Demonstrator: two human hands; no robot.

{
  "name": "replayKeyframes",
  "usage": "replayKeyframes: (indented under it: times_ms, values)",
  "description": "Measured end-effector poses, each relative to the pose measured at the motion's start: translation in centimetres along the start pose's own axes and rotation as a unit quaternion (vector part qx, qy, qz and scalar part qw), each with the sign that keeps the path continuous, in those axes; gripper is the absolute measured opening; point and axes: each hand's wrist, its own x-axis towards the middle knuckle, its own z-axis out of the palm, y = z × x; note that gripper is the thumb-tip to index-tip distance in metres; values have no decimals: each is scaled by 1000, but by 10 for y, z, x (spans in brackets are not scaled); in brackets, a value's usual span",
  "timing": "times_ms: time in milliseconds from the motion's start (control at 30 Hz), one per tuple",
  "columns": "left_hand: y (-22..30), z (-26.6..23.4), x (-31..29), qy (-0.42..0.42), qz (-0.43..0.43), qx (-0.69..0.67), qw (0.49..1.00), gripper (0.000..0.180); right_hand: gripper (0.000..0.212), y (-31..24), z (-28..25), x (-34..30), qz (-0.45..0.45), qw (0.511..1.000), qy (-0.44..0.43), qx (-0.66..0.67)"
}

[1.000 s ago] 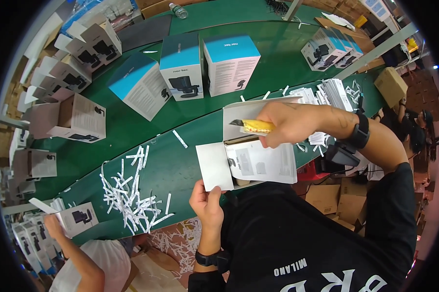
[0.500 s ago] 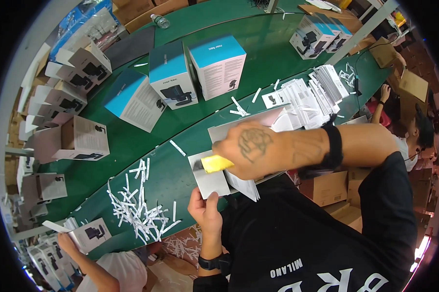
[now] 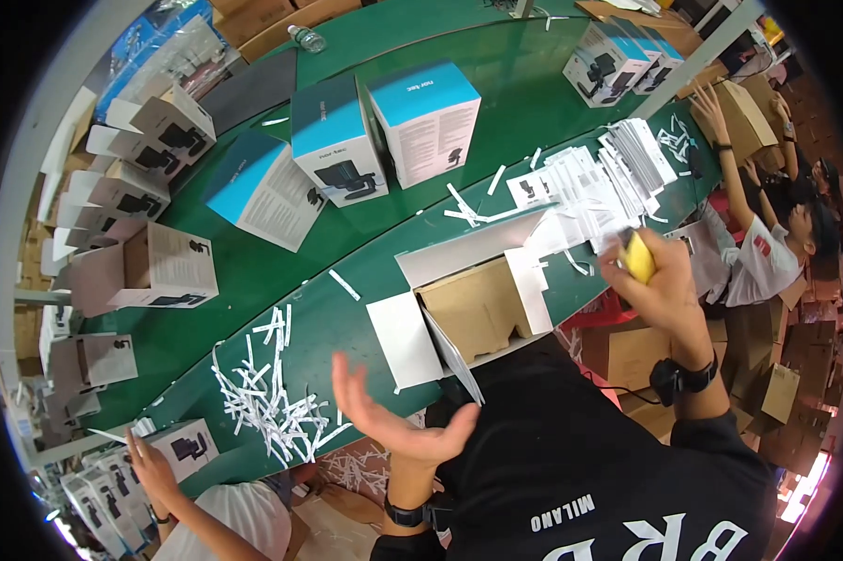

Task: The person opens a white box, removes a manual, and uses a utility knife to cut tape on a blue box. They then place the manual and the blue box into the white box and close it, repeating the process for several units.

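Note:
In front of me an open white box [image 3: 405, 341] has its flaps spread. Inside it sits a brown cardboard insert [image 3: 473, 309], and white leaflets [image 3: 454, 360] stick up at its near left side. My left hand [image 3: 398, 421] hovers beside the box's left flap, fingers spread, holding nothing. Over the table's edge, right of the box, my right hand [image 3: 663, 285] is closed round a small yellow tool [image 3: 639, 258]; its exact kind is unclear. A pile of printed leaflets [image 3: 580, 192] lies just beyond that hand.
Several blue-and-white boxes [image 3: 337, 140] stand across the green table [image 3: 496, 112]. White paper strips [image 3: 272, 397] lie heaped at the left. Open boxes [image 3: 164, 266] line the left side. A co-worker's hand [image 3: 150, 463] touches a box at lower left; other people work at right.
My right hand has moved off the box's left flap to the right, still gripping the yellow tool. My left hand has let go of that flap and opened.

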Motion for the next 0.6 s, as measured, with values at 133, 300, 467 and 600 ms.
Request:
replayKeyframes:
  times_ms: [133,300,467,600]
  values:
    - [11,-4,20,-250,266,340,867,30,58,79,6,-23,118,953,121,-252]
    - [6,3,46,-321,256,500,762,28,65,102,22,-21,130,972,126,-148]
    - [1,14,48,-242,166,393,872,31,71,85,38,-4,143,981,91,91]
    - [-8,-9,18,-152,-42,307,939,34,77,44,57,28,53,997,6,47]
